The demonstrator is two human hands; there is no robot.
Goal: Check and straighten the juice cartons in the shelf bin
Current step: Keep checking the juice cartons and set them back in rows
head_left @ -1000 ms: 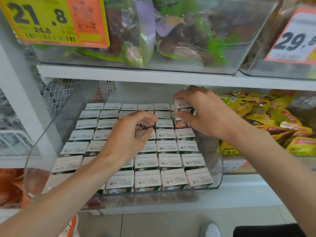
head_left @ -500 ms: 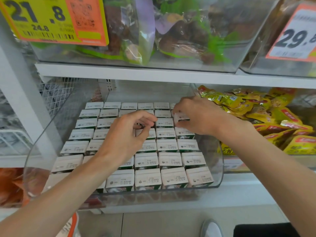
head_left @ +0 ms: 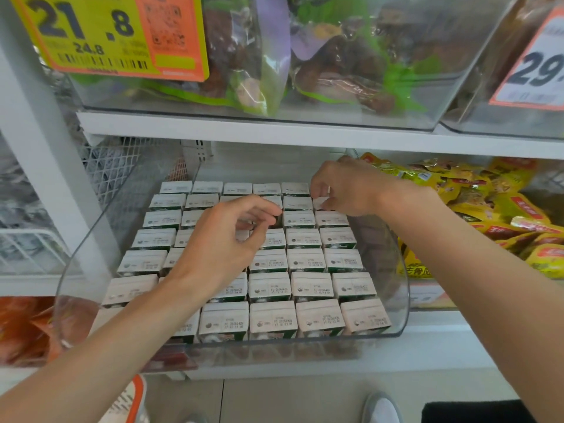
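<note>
Snack packs (head_left: 494, 215) beside bin (head_left: 405, 300); right hand (head_left: 351, 190) pinches a back carton (head_left: 321, 203), left hand (head_left: 222, 242) curls over cartons (head_left: 309, 288), grip unclear

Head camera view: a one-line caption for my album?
Juice cartons fill a clear bin; the right hand pinches a rear carton while the left hand reaches into the middle rows.

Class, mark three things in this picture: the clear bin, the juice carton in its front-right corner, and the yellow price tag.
clear bin (head_left: 403, 300): head view, curved right-front wall.
juice carton (head_left: 364, 314): head view, its printed top face.
yellow price tag (head_left: 94, 29): head view, yellow area among the digits.
</note>
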